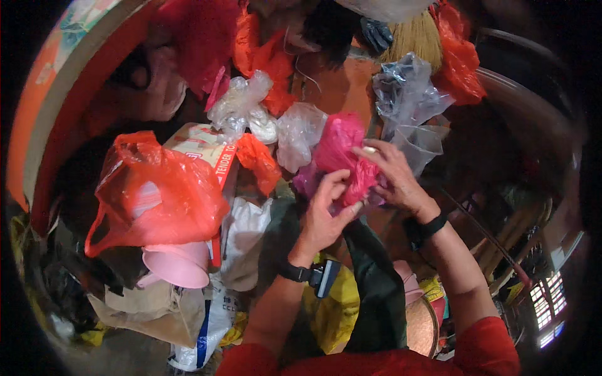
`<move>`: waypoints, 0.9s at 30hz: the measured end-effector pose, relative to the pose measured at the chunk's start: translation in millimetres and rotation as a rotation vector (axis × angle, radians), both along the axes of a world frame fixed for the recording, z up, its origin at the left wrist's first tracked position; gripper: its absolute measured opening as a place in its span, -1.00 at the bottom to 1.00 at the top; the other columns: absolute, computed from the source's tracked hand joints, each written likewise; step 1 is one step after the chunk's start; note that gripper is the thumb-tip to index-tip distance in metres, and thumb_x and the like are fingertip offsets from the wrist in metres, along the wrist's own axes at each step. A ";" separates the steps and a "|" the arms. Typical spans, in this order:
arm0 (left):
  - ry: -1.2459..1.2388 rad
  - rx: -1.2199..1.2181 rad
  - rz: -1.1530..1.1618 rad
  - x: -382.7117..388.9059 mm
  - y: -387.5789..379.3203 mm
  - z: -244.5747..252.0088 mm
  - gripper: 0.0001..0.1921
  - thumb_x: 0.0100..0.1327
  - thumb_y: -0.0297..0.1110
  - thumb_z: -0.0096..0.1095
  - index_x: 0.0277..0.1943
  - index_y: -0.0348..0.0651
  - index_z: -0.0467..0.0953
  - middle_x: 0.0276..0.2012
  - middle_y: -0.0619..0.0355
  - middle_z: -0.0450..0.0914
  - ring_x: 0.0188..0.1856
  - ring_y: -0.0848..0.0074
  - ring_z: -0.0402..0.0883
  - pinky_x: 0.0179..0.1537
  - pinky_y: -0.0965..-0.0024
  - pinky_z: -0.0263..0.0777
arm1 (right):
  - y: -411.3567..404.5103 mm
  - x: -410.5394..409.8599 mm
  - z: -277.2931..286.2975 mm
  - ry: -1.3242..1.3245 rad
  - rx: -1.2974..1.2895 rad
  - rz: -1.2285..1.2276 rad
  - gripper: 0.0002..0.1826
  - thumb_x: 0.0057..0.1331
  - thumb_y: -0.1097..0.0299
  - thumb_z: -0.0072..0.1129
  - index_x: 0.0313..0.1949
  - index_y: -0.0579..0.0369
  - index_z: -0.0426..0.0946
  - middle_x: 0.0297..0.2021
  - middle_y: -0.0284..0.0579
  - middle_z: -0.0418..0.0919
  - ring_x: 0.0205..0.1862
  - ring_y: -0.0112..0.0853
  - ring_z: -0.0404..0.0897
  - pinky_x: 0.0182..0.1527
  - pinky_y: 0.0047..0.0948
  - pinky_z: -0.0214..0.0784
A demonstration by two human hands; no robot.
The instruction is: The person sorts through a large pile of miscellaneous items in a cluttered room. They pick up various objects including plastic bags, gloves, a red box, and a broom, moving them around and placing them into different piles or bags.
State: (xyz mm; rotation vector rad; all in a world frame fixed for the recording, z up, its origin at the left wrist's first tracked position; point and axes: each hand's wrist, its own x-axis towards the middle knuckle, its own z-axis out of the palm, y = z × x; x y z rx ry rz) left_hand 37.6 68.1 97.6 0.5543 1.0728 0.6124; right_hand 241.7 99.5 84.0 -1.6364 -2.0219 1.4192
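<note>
A crumpled bright pink plastic bag (339, 143) is bunched up between my two hands in front of me. My left hand (322, 218) pinches its lower end between thumb and fingers. From the right, my right hand (397, 174), with a ring on one finger, holds the bag's side. Purple plastic (306, 179) shows under the pink bag, partly hidden by it and by my left hand. A crumpled clear plastic bag (301, 134) lies just left of the pink one. More clear plastic bags (407, 94) lie beyond my right hand.
At the left, a red-orange carrier bag (164, 197) rests over a printed cardboard box (200, 141) and a pink plastic dipper (178, 265). A straw broom (414, 42) and a red bag (458, 61) are at the back. A yellow sack (336, 301) lies near my legs.
</note>
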 end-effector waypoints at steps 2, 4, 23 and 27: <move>-0.043 -0.033 -0.037 4.3 -4.0 22.9 -0.67 0.18 -0.63 0.27 -0.01 -0.31 0.36 -0.07 0.16 0.50 0.09 0.49 0.50 0.18 0.41 0.32 | -10.1 -1.7 0.4 0.010 0.004 -0.016 -0.30 -0.14 0.51 0.32 0.10 -0.20 0.48 0.16 -0.07 0.35 0.21 -0.02 0.27 0.20 -0.11 0.14; 0.118 0.010 -0.082 -0.5 -7.0 42.4 -0.69 0.20 -0.56 0.30 -0.02 -0.32 0.42 -0.13 0.15 0.55 0.01 0.52 0.53 0.08 0.41 0.37 | -19.6 5.2 -1.8 -0.078 0.099 -0.050 -0.45 -0.10 0.44 0.32 -0.02 -0.17 0.54 0.14 -0.08 0.36 0.20 -0.04 0.29 0.16 -0.13 0.16; 0.252 0.084 -0.302 5.3 25.1 110.4 -0.57 0.14 -0.47 0.43 0.06 -0.23 0.43 -0.09 0.08 0.56 0.01 0.47 0.55 0.06 0.38 0.43 | -66.4 -23.7 136.0 -0.026 0.030 -0.226 -0.77 0.21 0.24 0.20 -0.21 0.07 0.53 -0.08 -0.09 0.49 0.02 -0.14 0.41 -0.02 -0.15 0.24; 0.054 -0.046 0.033 29.5 27.9 136.3 -0.69 0.18 -0.55 0.37 -0.05 -0.24 0.43 -0.21 0.20 0.57 -0.13 0.55 0.57 -0.01 0.44 0.47 | -78.0 -15.9 143.5 0.041 0.042 -0.408 -0.78 0.28 0.21 0.13 -0.23 0.10 0.48 -0.22 -0.03 0.51 -0.10 -0.07 0.48 -0.13 -0.11 0.29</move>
